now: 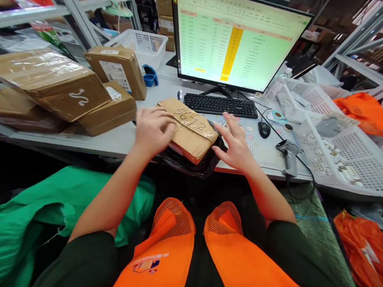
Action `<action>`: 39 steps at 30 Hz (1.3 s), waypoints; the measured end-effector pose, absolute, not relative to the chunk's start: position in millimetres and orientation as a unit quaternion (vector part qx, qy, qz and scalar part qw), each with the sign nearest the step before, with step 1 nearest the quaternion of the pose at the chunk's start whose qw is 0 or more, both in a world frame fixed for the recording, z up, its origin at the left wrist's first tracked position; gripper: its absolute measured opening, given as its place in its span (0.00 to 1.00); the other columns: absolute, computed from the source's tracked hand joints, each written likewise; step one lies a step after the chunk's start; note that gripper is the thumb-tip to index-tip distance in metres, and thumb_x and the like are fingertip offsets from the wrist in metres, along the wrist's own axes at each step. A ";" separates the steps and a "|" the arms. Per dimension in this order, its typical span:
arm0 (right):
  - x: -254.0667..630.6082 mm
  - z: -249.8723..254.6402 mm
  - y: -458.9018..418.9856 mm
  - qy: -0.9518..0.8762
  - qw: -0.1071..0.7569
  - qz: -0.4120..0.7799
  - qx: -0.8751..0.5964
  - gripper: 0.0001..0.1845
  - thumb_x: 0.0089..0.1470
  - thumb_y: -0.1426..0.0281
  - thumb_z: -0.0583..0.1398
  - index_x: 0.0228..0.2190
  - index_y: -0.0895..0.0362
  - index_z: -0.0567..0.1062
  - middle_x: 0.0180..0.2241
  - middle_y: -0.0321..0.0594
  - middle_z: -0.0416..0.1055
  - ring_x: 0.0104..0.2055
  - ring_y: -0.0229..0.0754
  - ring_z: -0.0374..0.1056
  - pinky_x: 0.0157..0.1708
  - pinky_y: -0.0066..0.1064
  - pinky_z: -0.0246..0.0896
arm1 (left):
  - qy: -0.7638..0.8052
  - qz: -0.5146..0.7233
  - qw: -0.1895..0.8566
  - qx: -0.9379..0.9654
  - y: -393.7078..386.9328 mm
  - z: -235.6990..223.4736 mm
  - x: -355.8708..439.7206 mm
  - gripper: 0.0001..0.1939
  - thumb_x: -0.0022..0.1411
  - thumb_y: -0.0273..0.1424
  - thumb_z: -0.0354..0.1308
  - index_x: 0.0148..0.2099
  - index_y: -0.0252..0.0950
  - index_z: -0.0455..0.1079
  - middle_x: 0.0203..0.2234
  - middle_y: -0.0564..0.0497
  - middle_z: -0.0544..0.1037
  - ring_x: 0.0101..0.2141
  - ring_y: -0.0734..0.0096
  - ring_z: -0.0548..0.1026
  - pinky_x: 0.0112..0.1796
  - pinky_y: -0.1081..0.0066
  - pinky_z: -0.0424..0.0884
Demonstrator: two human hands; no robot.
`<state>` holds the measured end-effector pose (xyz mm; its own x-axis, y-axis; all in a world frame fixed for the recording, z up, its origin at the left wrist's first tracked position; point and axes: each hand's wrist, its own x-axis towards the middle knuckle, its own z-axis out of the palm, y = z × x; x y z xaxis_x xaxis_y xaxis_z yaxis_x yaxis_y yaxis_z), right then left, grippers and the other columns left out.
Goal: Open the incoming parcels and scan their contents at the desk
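In front of me a small brown cardboard box point(187, 128) with a handwritten number lies tilted on a black plastic bag point(193, 167) at the desk's front edge. My left hand point(153, 131) is at the box's left end, fingers loosely bent and apart, some seeming to touch the top. My right hand point(234, 143) is beside the right end with fingers spread and holding nothing; whether its fingertips touch the bag I cannot tell.
Taped cartons point(53, 76) are stacked on the left. Behind the box stand a keyboard point(221, 105) and a monitor point(235, 38). A mouse point(264, 129), a barcode scanner point(289, 157) with its cable, and white baskets point(357, 156) are on the right.
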<state>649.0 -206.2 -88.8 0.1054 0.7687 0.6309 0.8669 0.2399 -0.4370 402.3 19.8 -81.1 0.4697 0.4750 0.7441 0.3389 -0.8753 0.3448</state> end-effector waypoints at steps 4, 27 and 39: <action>679.5 -67.6 -169.1 -0.762 0.325 0.047 -0.558 0.25 0.65 0.66 0.63 0.62 0.52 0.78 0.69 0.49 0.69 0.70 0.54 0.66 0.71 0.56 0.60 | 0.192 0.355 0.073 0.912 -61.3 -70.6 426.2 0.33 0.65 0.52 0.65 0.64 0.37 0.76 0.66 0.39 0.75 0.65 0.41 0.71 0.66 0.39 0.61; 608.7 -59.1 -112.8 -0.786 0.350 -0.008 -0.509 0.28 0.73 0.70 0.52 0.70 0.51 0.69 0.74 0.47 0.60 0.75 0.50 0.59 0.74 0.50 0.60 | 0.270 0.509 0.041 0.816 -51.1 -110.7 399.8 0.23 0.79 0.38 0.52 0.70 0.40 0.72 0.67 0.38 0.74 0.69 0.49 0.70 0.67 0.46 0.69; 581.0 -53.6 -100.0 -0.752 0.325 -0.084 -0.567 0.17 0.74 0.68 0.54 0.48 0.58 0.82 0.46 0.52 0.80 0.51 0.54 0.75 0.58 0.49 0.73 | 0.245 0.553 0.036 0.795 -40.3 -127.9 390.2 0.17 0.80 0.37 0.51 0.58 0.40 0.79 0.56 0.42 0.83 0.61 0.54 0.79 0.62 0.50 0.77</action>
<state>581.0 -100.0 -53.6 -0.1450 0.7987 0.5840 0.9077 0.3423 -0.2428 390.2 -40.3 -127.9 0.2675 0.4307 0.8620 0.3501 -0.8769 0.3295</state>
